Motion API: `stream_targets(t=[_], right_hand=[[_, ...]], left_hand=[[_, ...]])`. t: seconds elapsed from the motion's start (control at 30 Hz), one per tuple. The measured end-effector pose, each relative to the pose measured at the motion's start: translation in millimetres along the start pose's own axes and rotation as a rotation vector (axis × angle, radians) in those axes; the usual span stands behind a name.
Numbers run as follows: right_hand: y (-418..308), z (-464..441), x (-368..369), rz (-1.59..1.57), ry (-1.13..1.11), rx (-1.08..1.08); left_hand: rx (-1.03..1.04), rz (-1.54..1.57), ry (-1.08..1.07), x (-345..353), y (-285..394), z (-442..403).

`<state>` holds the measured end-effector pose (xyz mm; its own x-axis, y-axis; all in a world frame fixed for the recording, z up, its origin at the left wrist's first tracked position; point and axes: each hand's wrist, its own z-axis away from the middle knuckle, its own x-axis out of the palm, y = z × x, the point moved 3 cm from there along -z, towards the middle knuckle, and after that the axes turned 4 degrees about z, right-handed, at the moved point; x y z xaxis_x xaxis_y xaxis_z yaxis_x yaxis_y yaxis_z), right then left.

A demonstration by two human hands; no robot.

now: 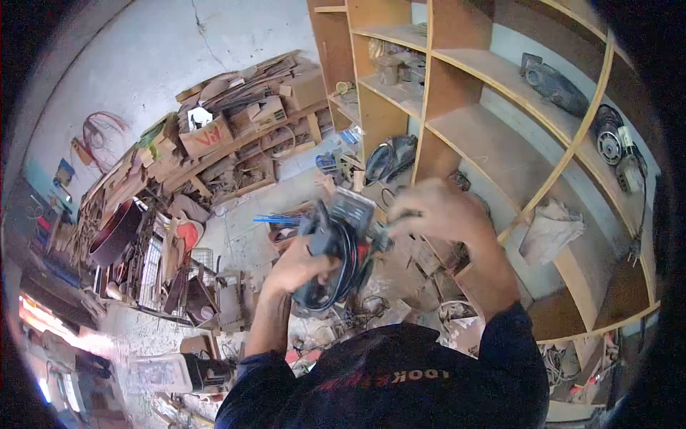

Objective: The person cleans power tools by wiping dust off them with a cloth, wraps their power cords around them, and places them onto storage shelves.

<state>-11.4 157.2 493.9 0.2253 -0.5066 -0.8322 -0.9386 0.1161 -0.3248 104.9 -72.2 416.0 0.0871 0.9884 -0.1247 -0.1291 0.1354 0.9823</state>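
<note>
A dark power tool (330, 250) with a flat metal plate and some red on its body is up in front of me, a black cord looped along it. My left hand (304, 266) is wrapped round its handle on the left. To the right of the tool, my right hand (436, 211) is raised, blurred by motion, its fingers bent toward the tool's edge. Whether those fingers hold anything is too smeared to tell.
Wooden shelving (493, 143) rises on the right with dusty tools on it. A cardboard box (207, 139) stands on a cluttered rack at the back left. Scrap and parts cover the floor below; a wire basket (152, 268) is at left.
</note>
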Motion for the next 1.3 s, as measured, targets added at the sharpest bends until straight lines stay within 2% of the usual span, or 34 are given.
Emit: stream_targets(t=[0.1,0.17,0.23,0.27,0.3,0.37,0.4,0.43,0.47,0.5,0.57,0.6,0.63,0.67,0.7,0.73,0.77,0.83,0.87,0.9,0.97,1.0,1.03,1.07,1.1,1.23,1.3], right_hand=[[29.8,-36.0,30.9,-0.044,-0.045,0.035],[42.3,-41.9,53.3,-0.067,-0.076,0.074],[50.3,-37.6,72.3,-0.166,-0.107,0.221],[53.5,-32.5,87.1,-0.345,-0.151,0.296],[55.6,-24.3,104.4,-0.523,-0.188,0.377],[60.7,-12.5,130.1,-0.459,-0.278,0.377],[55.1,-6.6,133.3,-0.569,-0.342,0.532],[49.1,0.8,135.6,-0.682,-0.398,0.681],[51.3,12.4,149.4,-0.630,-0.420,0.582],[51.9,25.2,165.7,-0.575,-0.442,0.480],[30.5,51.0,172.9,-0.395,-0.471,0.394],[13.5,54.1,165.9,-0.300,-0.561,0.440],[-1.2,57.7,158.9,-0.207,-0.649,0.487],[-3.5,62.1,159.0,-0.201,-0.642,0.488],[-5.1,64.6,158.5,-0.376,-0.552,0.492],[-5.9,68.1,158.2,-0.552,-0.457,0.492],[-5.2,73.5,159.1,-0.551,-0.449,0.490],[-2.2,84.9,162.2,-0.880,-0.348,0.624],[-19.1,84.5,148.7,-1.173,-0.138,0.586],[-27.8,83.8,147.5,-1.173,-0.130,0.572],[-41.0,73.4,149.0,-1.121,0.201,0.519],[-45.7,65.8,149.2,-1.088,0.365,0.487],[-48.0,59.7,146.0,-1.047,0.529,0.454],[-50.0,58.6,138.7,-1.003,0.685,0.424],[-51.8,54.0,127.6,-1.009,0.693,0.415],[-23.5,21.3,78.4,-1.181,0.750,0.405],[-12.7,4.4,51.6,-0.678,0.983,0.311]], left_hand=[[0.075,-0.144,-0.108,17.5,3.8,7.4],[0.104,-0.095,-0.183,23.3,-8.7,4.0],[-0.126,-0.218,-0.212,28.1,-21.4,0.2],[-0.071,-0.198,-0.179,31.6,-25.1,-0.3],[0.046,-0.361,-0.190,34.3,-28.1,-1.2],[0.130,-0.569,-0.274,45.5,-42.3,-9.0],[0.148,-0.565,-0.296,48.1,-57.8,-13.6],[0.147,-0.721,-0.356,49.4,-77.0,-20.5],[0.148,-0.883,-0.407,49.9,-86.3,-26.5],[0.165,-0.892,-0.414,49.9,-83.8,-29.9],[-0.025,-1.018,-0.562,50.1,-81.2,-36.0],[-0.015,-1.026,-0.557,51.4,-74.8,-42.6],[-0.043,-1.119,-0.684,56.7,-71.8,-47.1],[-0.073,-1.210,-0.812,63.7,-68.1,-51.6],[-0.105,-1.302,-0.943,69.9,-62.7,-55.7],[-0.042,-1.378,-0.988,77.4,-47.4,-57.8],[-0.042,-1.385,-0.989,76.9,-37.8,-66.4],[0.007,-1.328,-1.176,77.9,-21.5,-77.7],[0.022,-1.311,-1.235,80.2,-13.6,-82.9],[0.046,-1.430,-1.264,83.7,-7.0,-87.0],[0.090,-1.667,-1.326,95.4,10.0,-90.0],[0.084,-1.857,-1.414,109.7,43.5,-82.9],[0.079,-1.875,-1.409,107.2,55.4,-83.1],[0.311,-1.983,-1.231,103.5,66.9,-86.5],[0.537,-2.071,-1.045,102.7,80.8,-86.5],[0.694,-2.364,-0.700,121.1,191.7,-69.3],[0.789,-2.539,-0.441,127.9,225.0,-68.4]])
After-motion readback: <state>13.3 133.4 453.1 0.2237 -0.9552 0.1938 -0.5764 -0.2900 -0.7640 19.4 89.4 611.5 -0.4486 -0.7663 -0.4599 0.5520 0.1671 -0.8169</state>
